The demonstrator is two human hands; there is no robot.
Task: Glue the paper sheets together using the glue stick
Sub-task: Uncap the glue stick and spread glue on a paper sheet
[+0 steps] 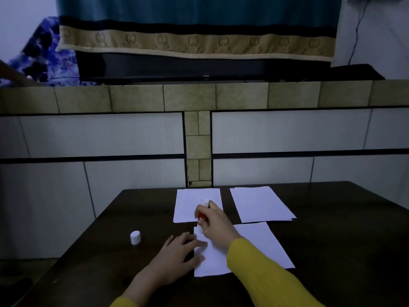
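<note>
Three lots of white paper lie on a dark table (332, 251). The near sheet (261, 247) is partly under my hands. A second sheet (188, 204) lies at the far middle, and a small stack (261, 203) at the far right. My right hand (215, 224) grips a red and white glue stick (202, 214), its white tip over the far middle sheet's lower part. My left hand (177, 253) lies flat, fingers spread, pressing the near sheet's left edge. The glue stick's white cap (135, 237) stands alone to the left.
A tiled wall with a stone ledge (199, 97) rises just behind the table's far edge. A draped cloth (194, 43) hangs over a dark screen above it. Someone else's hand (13, 76) rests at the far left on the ledge.
</note>
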